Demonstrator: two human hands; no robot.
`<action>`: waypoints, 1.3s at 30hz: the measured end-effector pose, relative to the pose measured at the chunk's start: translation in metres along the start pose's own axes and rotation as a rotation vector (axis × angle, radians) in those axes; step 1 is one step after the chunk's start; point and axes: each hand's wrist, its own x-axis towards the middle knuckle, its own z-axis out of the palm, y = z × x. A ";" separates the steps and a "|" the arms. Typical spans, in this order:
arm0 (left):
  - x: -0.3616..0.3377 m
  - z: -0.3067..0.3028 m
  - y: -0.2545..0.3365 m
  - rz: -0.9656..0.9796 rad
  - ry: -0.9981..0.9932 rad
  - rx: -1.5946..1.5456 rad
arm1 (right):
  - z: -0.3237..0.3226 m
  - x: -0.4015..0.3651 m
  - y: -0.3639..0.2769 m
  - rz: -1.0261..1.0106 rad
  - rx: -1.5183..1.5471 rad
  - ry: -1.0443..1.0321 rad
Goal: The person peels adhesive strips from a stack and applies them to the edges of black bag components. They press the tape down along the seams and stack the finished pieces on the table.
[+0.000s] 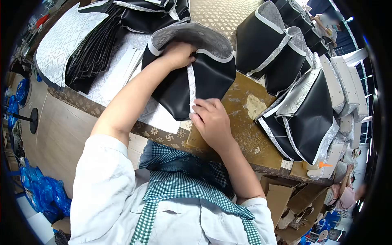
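Note:
A black boot upper (218,79) with a grey patterned lining and white-taped edges stands on the table before me. My left hand (179,55) reaches to its top opening, its fingers partly hidden inside and closed on the edge beside the front seam. Down that seam runs a strip of white tape (192,85). At the strip's lower end, my right hand (210,122) has thumb and fingers bent together, pressing on the tape near the bottom edge of the upper.
Stacked black pieces with white patterned lining (69,45) lie at the left. More black uppers (259,43) stand at the right, one upper (308,114) leaning nearby. An orange-tipped bottle (322,164) is at the table's right edge, above a cardboard box (277,196). Other people are at far right.

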 end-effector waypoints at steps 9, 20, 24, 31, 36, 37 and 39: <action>0.006 -0.006 -0.009 -0.119 -0.129 -0.273 | 0.045 0.076 0.041 0.051 -0.102 -0.104; 0.000 0.003 -0.010 -0.088 -0.055 -0.353 | 0.018 -0.044 -0.031 0.031 -0.090 -0.174; -0.009 0.014 -0.008 -0.058 0.096 -0.370 | 0.021 -0.050 -0.030 0.040 -0.059 -0.135; -0.042 -0.072 0.023 0.089 0.036 -0.524 | -0.026 -0.056 -0.014 0.232 0.306 0.288; -0.098 -0.145 0.110 0.230 0.053 -0.797 | -0.052 -0.047 -0.027 0.275 0.492 0.258; -0.106 -0.152 0.122 0.241 0.108 -0.790 | -0.052 -0.045 -0.037 0.260 0.516 0.280; -0.116 -0.155 0.144 0.341 0.198 -0.835 | -0.057 -0.044 -0.050 0.274 0.403 0.255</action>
